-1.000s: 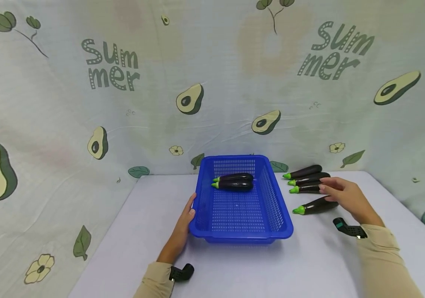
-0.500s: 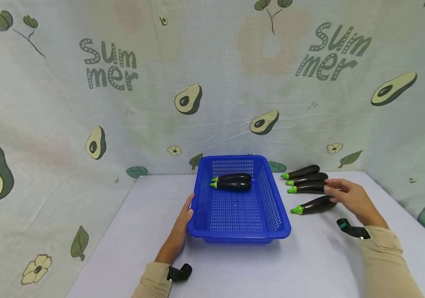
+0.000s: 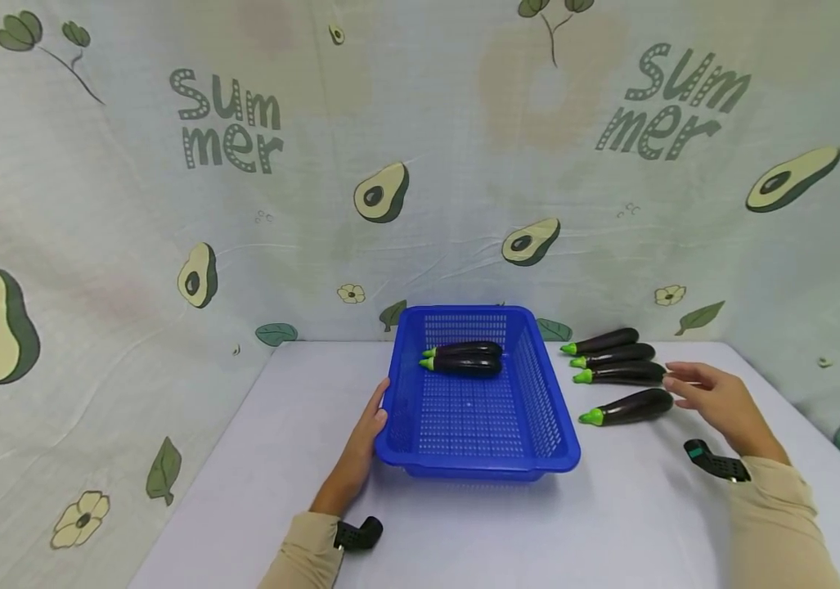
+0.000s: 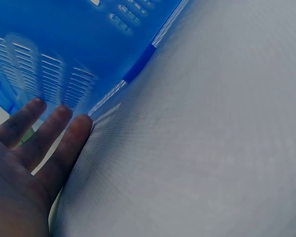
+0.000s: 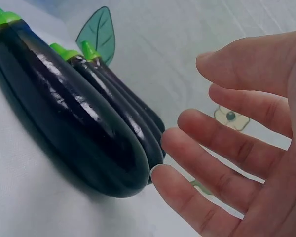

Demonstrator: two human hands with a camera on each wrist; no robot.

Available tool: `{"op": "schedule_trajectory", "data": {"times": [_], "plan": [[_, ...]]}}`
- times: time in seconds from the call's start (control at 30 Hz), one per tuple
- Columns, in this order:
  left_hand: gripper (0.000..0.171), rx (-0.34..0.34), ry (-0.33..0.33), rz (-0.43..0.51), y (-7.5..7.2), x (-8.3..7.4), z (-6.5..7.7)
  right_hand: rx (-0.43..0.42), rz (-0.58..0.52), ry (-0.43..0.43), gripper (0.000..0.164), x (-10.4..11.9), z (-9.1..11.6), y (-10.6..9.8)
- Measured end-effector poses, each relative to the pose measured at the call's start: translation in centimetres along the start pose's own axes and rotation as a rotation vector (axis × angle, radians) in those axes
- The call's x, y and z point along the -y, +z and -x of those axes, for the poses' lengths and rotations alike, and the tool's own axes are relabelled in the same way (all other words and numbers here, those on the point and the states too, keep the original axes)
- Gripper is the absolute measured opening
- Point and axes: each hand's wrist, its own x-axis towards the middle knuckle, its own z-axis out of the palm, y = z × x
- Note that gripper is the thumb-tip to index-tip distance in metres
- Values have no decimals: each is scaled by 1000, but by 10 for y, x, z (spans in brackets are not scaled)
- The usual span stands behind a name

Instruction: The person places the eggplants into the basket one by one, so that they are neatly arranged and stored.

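Observation:
My left hand (image 3: 361,442) rests against the left side of a blue plastic basket (image 3: 468,425); in the left wrist view its straight fingers (image 4: 64,143) touch the slotted wall. Inside the basket two dark eggplants (image 3: 465,365) with green stems lie side by side. To the basket's right, several more eggplants lie on the table, the nearest eggplant (image 3: 629,407) a little apart from the others. My right hand (image 3: 717,405) hovers at their blunt ends, holding nothing. Up close in the right wrist view, its fingers (image 5: 222,148) are spread and relaxed beside the large eggplant (image 5: 69,103).
A white table (image 3: 294,409) carries everything. Behind it hangs a pale cloth backdrop (image 3: 449,164) printed with avocados, leaves and lettering, meeting the table's back edge close behind the basket. A black strap camera (image 3: 717,462) sits on the right wrist, another black camera (image 3: 361,533) on the left.
My right hand has drawn back to the right, away from the eggplants, uncovering their blunt ends. The left hand, basket and eggplants have kept their places; the head view has shifted slightly.

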Motion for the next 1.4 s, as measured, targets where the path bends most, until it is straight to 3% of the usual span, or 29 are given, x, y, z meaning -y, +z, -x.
{"op": "schedule_trajectory", "data": {"times": [0.43,0.8,1.0,1.4], "plan": [[54,-8,-12,-2,2,0,0,14,219,42,57,-16,-1,6],[54,-16,-17,8,3,-1,1,133,195,96,69,-23,-1,12],[55,-14,0,5,2,-6,0,144,169,140,73,-22,2,17],[54,-4,0,4,2,-2,0,199,207,140,83,-31,0,19]]}}
